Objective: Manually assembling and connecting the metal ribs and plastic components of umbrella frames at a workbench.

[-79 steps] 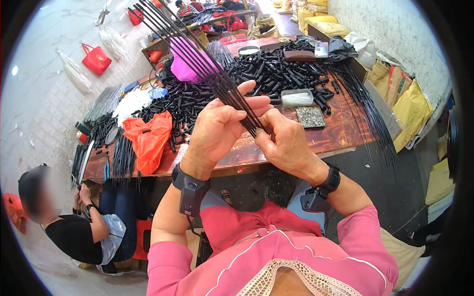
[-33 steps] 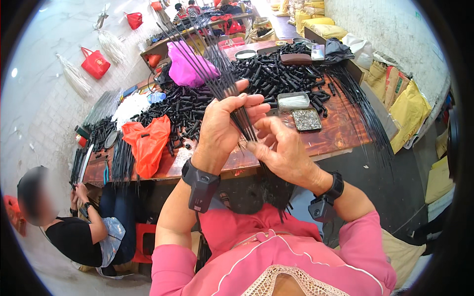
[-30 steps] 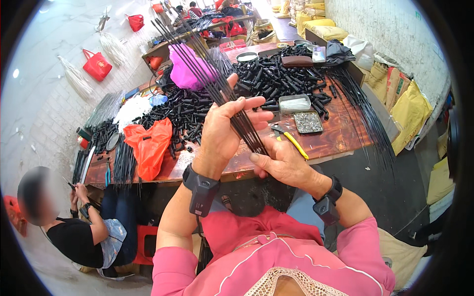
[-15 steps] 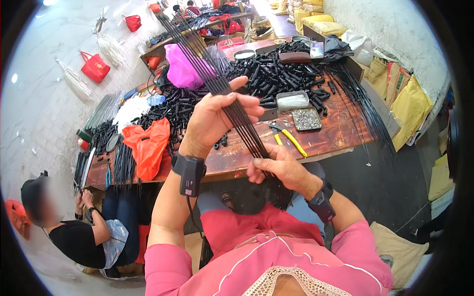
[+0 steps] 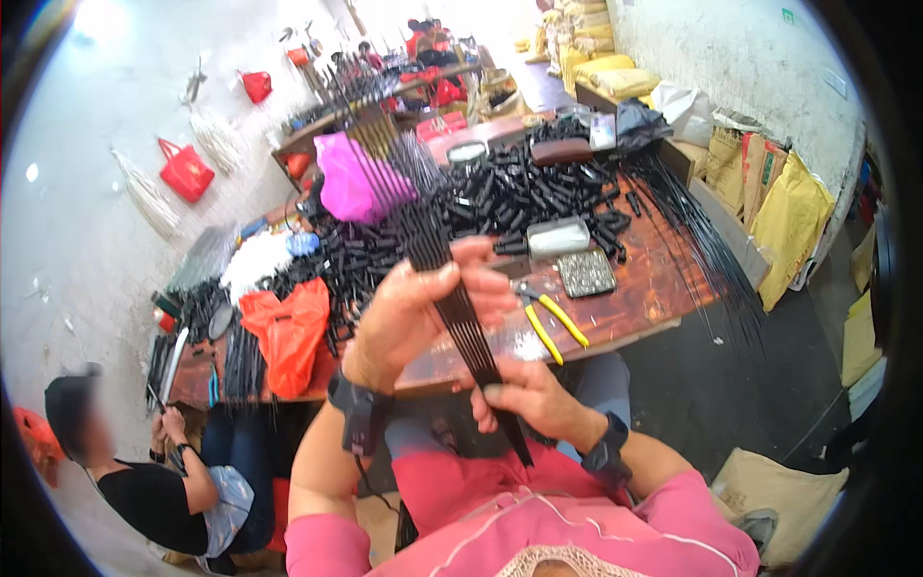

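Observation:
A bundle of thin black rods [image 5: 469,332] slants across the middle, upper ends fanned out over the table and lower ends pointing at my lap. My left hand [image 5: 389,313] holds it about midway, thumb on the near side and fingers loosely stretched behind. Lower down, my right hand [image 5: 546,402] grips the rods between thumb and fingers, with their ends sticking out below it. Just beyond the right hand, yellow-handled pliers [image 5: 553,325] lie on the wooden table [image 5: 663,279].
Black tubular parts [image 5: 500,197] are heaped on the table beside a clear tub [image 5: 558,238] and a tin of small metal pieces [image 5: 586,274]. Pink [image 5: 351,183] and orange bags [image 5: 288,337] lie left. Long black rods [image 5: 707,245] overhang the right edge. Another person [image 5: 144,490] sits at left.
Both hands and the rods have come down toward my lap. More of the lower ends now shows below my right hand. The view has tilted, so the table sits lower.

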`<act>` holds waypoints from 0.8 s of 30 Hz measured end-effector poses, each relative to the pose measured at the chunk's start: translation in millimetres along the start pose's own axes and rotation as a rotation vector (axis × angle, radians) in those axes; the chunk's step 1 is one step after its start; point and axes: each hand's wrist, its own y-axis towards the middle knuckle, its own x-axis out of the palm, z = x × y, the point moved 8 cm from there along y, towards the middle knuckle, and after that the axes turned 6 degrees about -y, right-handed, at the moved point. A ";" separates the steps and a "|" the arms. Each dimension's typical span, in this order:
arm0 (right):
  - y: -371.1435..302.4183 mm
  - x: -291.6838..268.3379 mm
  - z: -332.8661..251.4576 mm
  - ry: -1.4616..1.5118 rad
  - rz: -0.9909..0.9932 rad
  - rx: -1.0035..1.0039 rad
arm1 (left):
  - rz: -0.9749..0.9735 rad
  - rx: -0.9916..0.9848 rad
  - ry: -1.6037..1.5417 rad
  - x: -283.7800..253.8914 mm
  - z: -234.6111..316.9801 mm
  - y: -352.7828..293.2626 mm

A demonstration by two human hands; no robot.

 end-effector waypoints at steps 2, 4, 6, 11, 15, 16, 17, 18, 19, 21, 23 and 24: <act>-3.1 2.0 8.8 0.044 -0.005 0.007 | 0.028 -0.029 -0.020 4.3 -6.7 -9.8; -10.0 7.5 7.1 0.100 -0.002 0.017 | 0.048 -0.025 0.032 5.3 -11.5 -19.0; -11.3 13.7 6.7 0.067 -0.068 0.035 | 0.049 -0.045 0.019 4.2 -17.4 -22.1; 4.1 -7.1 10.8 -0.559 0.032 -0.023 | 0.056 -0.086 0.032 -4.0 -22.1 -12.1; 22.1 2.3 -2.6 -0.516 -0.133 -0.009 | 0.000 -0.046 0.048 -7.2 -8.0 -16.1; 25.6 -2.2 -2.9 -0.523 -0.098 -0.023 | 0.016 -0.032 0.118 -11.2 -5.9 -12.6; 30.7 -7.7 -2.8 -0.538 -0.062 -0.037 | 0.026 -0.013 0.189 -18.4 -3.5 -8.9; 35.4 -11.8 -6.3 -0.648 -0.057 -0.076 | 0.011 -0.038 0.208 -27.6 -3.4 -6.6; 39.3 -15.4 -7.5 -0.639 -0.050 -0.066 | 0.012 -0.051 0.199 -37.5 -2.3 -1.1; 50.7 -24.4 -15.0 -0.780 0.017 -0.053 | -0.097 -0.063 0.149 -45.8 5.1 11.9; 66.0 -42.6 -24.3 -0.884 0.138 -0.176 | -0.132 -0.061 0.182 -57.3 13.9 37.9; 74.5 -43.7 -32.8 -0.902 0.155 -0.152 | -0.135 -0.046 0.205 -63.3 24.4 45.0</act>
